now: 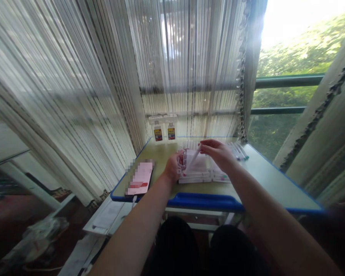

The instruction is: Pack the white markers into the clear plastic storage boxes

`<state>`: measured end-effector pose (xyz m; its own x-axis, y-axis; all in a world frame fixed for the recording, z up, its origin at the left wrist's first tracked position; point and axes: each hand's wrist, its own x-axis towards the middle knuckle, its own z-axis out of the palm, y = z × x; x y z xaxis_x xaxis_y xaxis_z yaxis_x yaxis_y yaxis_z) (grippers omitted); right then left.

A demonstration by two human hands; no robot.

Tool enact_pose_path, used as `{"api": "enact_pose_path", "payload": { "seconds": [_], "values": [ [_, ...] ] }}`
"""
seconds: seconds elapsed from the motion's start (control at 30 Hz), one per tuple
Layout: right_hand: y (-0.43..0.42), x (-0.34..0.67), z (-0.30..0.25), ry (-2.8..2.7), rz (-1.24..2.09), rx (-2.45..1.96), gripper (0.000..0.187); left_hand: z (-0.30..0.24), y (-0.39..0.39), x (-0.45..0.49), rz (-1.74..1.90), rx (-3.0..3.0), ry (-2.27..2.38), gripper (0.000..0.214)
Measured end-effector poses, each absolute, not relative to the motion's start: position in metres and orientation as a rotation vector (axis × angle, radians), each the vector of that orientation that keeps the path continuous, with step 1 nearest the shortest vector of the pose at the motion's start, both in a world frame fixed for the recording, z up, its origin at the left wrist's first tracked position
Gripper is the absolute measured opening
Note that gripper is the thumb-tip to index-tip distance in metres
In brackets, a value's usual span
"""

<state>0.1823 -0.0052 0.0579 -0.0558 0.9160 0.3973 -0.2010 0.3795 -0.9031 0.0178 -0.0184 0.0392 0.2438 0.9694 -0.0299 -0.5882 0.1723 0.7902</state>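
Observation:
My left hand [174, 165] is closed around a clear plastic case [184, 158] with a ladder-like edge, at the left end of the stacks. A slim, whitish pen-like stick [196, 154] slants down from the pinched fingertips of my right hand [214, 149], its lower end over the case. Beneath both hands lie stacks of clear, flat plastic packs [196, 178], with small pink and green spots along their front. Beyond my right wrist, several thin pens [240, 151] with greenish ends rest on the table. Fine detail at the fingertips is blurred.
The pale table [271, 178] has a blue rim. Two clear packages [158, 133] with yellow and red labels stand at its back left. A phone [142, 175] with a cable lies at the left. Striped curtains [189, 57] hang behind; papers [107, 218] sit lower left.

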Motion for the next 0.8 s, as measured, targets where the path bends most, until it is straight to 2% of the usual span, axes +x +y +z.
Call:
{"api": "enact_pose_path", "payload": {
  "seconds": [0.27, 0.47, 0.67, 0.8],
  "values": [
    [-0.008, 0.196, 0.084, -1.813, 0.978, -0.872, 0.022, 0.047, -0.032, 0.009, 1.095, 0.724, 0.576, 0.029],
    [-0.006, 0.205, 0.099, -2.141, 0.629, -1.181, 0.034, 0.051, -0.017, 0.008, 0.907, 0.782, 0.616, 0.022],
    [0.012, 0.216, 0.095, -2.09, 0.22, -1.364, 0.053, 0.074, 0.033, 0.017, 0.746, 0.965, 0.732, 0.017],
    [0.016, 0.221, 0.075, -2.045, 0.085, -1.388, 0.051, 0.072, 0.045, 0.023, 0.585, 1.061, 0.784, 0.029]
  ]
}}
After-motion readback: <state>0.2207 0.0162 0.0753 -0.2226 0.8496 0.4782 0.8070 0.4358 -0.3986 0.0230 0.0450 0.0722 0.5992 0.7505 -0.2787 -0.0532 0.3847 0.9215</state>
